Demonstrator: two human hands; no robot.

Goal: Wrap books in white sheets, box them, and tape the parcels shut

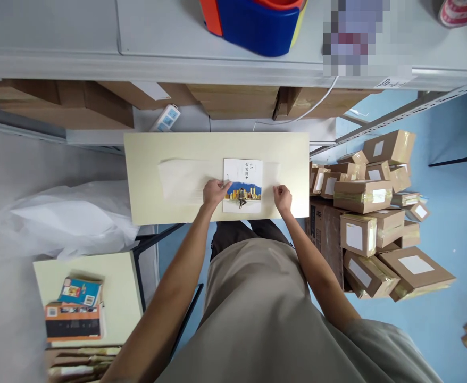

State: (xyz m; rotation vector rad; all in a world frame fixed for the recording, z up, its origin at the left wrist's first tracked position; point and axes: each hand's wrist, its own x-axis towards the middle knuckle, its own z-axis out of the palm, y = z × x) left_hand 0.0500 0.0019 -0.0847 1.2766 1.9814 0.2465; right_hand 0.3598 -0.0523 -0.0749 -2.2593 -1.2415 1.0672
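A book (252,175) with a white cover, dark lettering and a blue and yellow city picture lies on a thin translucent sheet (185,178). The sheet is spread flat on a pale yellow table (169,215) and sticks out on both sides of the book. My left hand (214,191) is at the book's left edge, its thumb reaching onto the cover and its other fingers curled. Beyond the book's right edge, my right hand (283,199) is closed in a pinch at the right end of the sheet.
Cardboard boxes (363,194) are heaped on the right. Behind the table stands a shelf with more boxes (233,101), a power strip (167,117) and a cable. White plastic (74,218) bulges at left, above a side table (119,298) with packaged items (74,322).
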